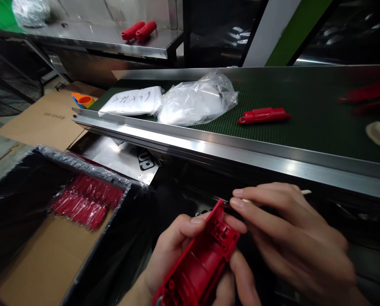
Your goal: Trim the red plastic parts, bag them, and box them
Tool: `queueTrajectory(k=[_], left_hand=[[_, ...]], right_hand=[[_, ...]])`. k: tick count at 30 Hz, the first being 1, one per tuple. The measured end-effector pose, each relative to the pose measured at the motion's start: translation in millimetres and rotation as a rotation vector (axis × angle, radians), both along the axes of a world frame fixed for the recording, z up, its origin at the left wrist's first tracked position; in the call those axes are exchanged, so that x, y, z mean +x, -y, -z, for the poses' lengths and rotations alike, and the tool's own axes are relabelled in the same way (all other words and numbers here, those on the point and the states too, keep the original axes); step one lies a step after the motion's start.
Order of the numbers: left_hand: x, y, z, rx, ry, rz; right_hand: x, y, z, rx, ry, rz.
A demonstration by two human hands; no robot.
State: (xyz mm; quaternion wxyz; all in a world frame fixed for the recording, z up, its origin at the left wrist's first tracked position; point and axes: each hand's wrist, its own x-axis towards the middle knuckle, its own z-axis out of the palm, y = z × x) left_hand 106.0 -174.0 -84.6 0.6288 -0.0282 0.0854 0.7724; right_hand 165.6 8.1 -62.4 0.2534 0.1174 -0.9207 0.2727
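Note:
My left hand [190, 250] is wrapped round a red plastic housing shell [199, 267], its hollow inner side with ribs and small posts turned up towards me. Close to the shell's upper end, my right hand [292, 229] pinches a thin tool with a pale handle [305, 192]. The handle's end pokes out behind the fingers, and a narrow dark tip seems to lie near the shell's raised edge. Whether that tip touches the plastic I cannot tell. Beyond my hands, another red housing piece [264, 115] rests on the green conveyor belt [304, 131].
A metal rail [228, 148] edges the belt. On it lie a bagged white stack [132, 101] and a clear plastic bag [198, 100]. At left, a box lined with black plastic [119, 229] contains wrapped red parts [87, 199]. Two red pieces [140, 32] sit on a steel bench [103, 42].

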Motion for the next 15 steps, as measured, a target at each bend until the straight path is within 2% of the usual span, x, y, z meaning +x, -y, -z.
queueTrajectory(k=[5,11,15], left_hand=[[1,3,0.7,-0.067,-0.042,-0.050],[-6,4,-6.9,0.001,-0.004,0.062],[-9,6,-13.3,-0.116,-0.064,0.103]], right_hand=[[0,-5,1.8,0.044,-0.010,-0.025],[-3,-7,2.3,0.124,-0.064,-0.062],[1,-12,1.0,0.149,-0.087,0.007]])
